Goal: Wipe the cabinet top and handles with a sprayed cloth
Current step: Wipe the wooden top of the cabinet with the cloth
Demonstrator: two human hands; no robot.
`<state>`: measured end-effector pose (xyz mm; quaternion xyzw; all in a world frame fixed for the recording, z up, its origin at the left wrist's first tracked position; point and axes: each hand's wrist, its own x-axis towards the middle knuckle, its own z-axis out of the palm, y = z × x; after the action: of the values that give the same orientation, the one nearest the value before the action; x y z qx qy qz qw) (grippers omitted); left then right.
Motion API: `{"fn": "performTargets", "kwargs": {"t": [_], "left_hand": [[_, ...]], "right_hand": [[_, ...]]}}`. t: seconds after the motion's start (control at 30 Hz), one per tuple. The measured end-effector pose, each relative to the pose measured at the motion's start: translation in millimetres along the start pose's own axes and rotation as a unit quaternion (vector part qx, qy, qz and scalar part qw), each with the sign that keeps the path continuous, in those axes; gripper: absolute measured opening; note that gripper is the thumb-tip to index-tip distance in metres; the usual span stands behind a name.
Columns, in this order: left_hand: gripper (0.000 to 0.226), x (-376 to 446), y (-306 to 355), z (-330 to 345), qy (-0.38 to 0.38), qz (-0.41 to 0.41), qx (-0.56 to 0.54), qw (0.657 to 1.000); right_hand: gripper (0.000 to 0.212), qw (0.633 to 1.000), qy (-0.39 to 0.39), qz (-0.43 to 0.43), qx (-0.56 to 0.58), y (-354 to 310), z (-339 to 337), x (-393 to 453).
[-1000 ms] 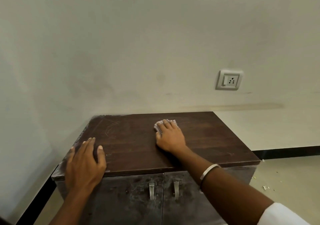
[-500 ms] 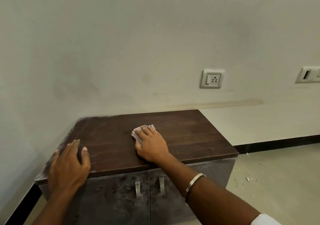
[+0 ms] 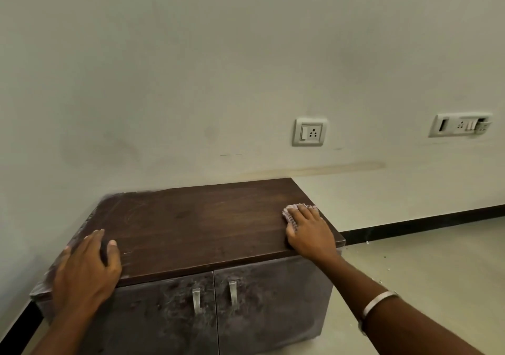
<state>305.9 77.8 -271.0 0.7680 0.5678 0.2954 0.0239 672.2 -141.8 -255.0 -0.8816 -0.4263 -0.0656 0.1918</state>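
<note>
The cloth (image 3: 290,216) lies on the cabinet top (image 3: 207,218) near its right edge, at about 3 o'clock from the top's middle. Only a pinkish fringe of it shows, poking out past the fingertips and the thumb side of the right hand (image 3: 310,233). That hand lies flat on the cloth, its fingers (image 3: 303,212) straight and close together, pressing it to the wood rather than gripping it. A metal bangle (image 3: 378,303) circles the right wrist.

The left hand (image 3: 84,270) rests on the top's front left corner, at about 8 o'clock, fingers spread and relaxed, thumb out to the right, holding nothing. The two hands are well apart.

The top is dark brown wood. A pale dusty haze shows along its far left corner and left edge. Below it, the two doors (image 3: 246,308) are grey and smeared with dust. Two metal handles (image 3: 214,298) hang side by side at 6 o'clock, one either side of the seam between the doors.

The cabinet stands against a pale wall (image 3: 191,67). A socket (image 3: 309,132) sits on the wall at about 1 o'clock, and a wider switch plate (image 3: 460,125) further right. Crumbs dot the floor (image 3: 437,259) to the right.
</note>
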Motion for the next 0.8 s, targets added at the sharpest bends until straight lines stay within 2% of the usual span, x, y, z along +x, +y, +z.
{"fn": "performTargets", "kwargs": {"t": [0.33, 0.5, 0.8], "left_hand": [[0.046, -5, 9, -8, 0.014, -0.005, -0.007, 1.0], [0.048, -7, 11, -12, 0.01, -0.01, -0.014, 1.0], [0.051, -6, 7, -8, 0.004, -0.006, -0.022, 1.0]], "right_hand": [[0.053, 0.999, 0.009, 0.036, -0.007, -21, -2, -13], [0.054, 1.0, 0.022, -0.01, -0.009, -66, 12, -26], [0.052, 0.996, -0.003, -0.076, 0.042, -172, 35, -54]]}}
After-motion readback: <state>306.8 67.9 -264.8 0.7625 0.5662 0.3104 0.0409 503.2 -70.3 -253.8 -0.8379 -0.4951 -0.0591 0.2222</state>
